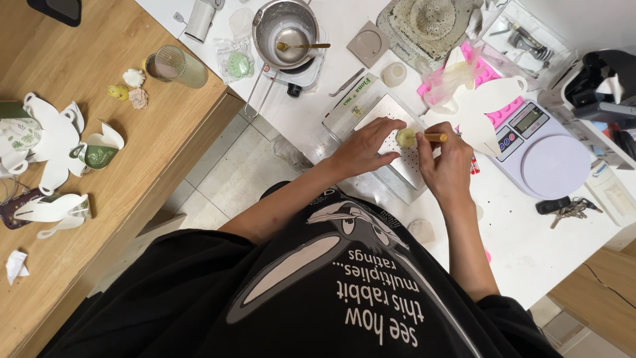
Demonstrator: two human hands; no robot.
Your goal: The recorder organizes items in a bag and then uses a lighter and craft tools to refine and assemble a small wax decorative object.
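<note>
the left hand (361,147) pinches a small pale green round piece (405,137) over a white perforated tray (397,159) on the white tabletop (517,219). the right hand (449,159) grips a yellow-handled tool (434,137), its tip touching the piece. a purple scale (546,156) sits at 3 o'clock, a metal pot (285,26) at 11 o'clock.
</note>
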